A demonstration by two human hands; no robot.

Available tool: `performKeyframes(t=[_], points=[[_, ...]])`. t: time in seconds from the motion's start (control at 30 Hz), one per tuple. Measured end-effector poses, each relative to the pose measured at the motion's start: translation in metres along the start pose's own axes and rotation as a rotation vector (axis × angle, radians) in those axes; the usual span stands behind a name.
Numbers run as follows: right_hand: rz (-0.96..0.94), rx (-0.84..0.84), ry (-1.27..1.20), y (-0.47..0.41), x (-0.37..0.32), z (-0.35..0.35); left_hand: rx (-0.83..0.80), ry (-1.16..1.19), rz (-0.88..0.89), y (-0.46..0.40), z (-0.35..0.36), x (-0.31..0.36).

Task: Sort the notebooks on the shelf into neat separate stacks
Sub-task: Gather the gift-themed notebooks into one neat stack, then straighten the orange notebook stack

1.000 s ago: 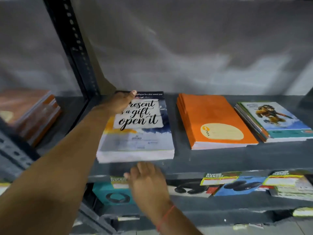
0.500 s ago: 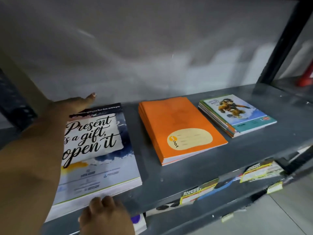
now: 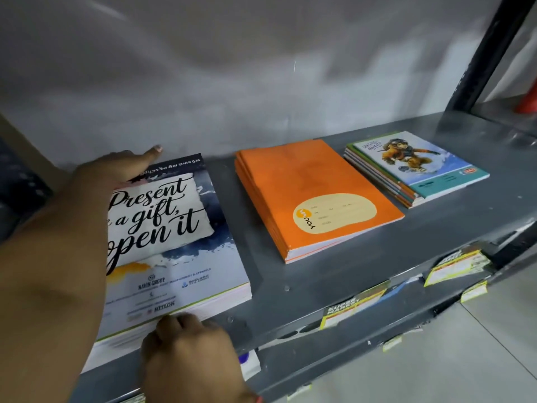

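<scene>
Since half a second earlier almost nothing had shifted: we saw our view drift a touch closer, and our right hand [image 3: 189,353] had crept up against the front edge of the big stack, where before it sat just under it. Our left hand [image 3: 116,175] stayed planted on the far left corner of that same pile, fingers stretched out flat, one fingertip pointing toward the grey back wall [image 3: 261,68]. It was spread wide, pressing rather than gripping. Our right hand was curled, knuckles toward us, fingertips touching the page edges at the front; whether it actually clutched anything, we could not tell.

That big stack, the "Present is a gift" notebooks [image 3: 180,242], lay at the left of the grey shelf [image 3: 334,274], squared between our two hands. Just to its right, with a strip of bare shelf between, sat the orange notebooks [image 3: 313,196], neatly piled, a cream label on the top cover. Further right again, apart from the orange pile, lay the cartoon-cover notebooks [image 3: 418,167], their spines fanned slightly along the left side. We counted three separate piles, none touching.

Along the shelf's front lip hung yellow price tags [image 3: 456,267], some peeling. A dark upright post [image 3: 488,50] rose at the right end.
</scene>
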State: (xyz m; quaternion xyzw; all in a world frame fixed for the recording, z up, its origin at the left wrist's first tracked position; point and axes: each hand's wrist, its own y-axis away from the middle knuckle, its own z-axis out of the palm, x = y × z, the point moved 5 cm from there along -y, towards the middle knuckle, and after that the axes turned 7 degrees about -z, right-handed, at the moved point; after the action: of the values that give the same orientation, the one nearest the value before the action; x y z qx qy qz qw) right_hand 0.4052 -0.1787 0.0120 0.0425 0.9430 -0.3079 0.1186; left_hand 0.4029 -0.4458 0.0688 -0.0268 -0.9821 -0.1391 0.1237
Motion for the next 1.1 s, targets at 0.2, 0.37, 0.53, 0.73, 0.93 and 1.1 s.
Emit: performKeyframes(t=[0.2,0.37,0.53,0.73,0.93,1.1], points=[[-0.071,-0.049,0.019,0.009,-0.007,0.007,0.006,0.025,0.026,0.009,-0.004,-0.006],[-0.130,-0.191,0.060,0.022,-0.011,-0.009,0.207,0.263,0.187,0.054,-0.019,0.006],[-0.147,-0.176,-0.110,0.033,0.016,-0.039,0.269,0.661,0.354,0.131,-0.027,0.036],[0.524,0.466,-0.622,0.049,0.158,-0.114,0.084,1.272,0.292,0.243,0.033,0.064],[0.813,0.541,-0.733,0.040,0.268,-0.134,-0.021,1.182,0.164,0.283,0.128,0.082],[0.790,0.138,-0.873,0.022,0.301,-0.111,0.033,1.273,-0.022,0.266,0.154,0.088]])
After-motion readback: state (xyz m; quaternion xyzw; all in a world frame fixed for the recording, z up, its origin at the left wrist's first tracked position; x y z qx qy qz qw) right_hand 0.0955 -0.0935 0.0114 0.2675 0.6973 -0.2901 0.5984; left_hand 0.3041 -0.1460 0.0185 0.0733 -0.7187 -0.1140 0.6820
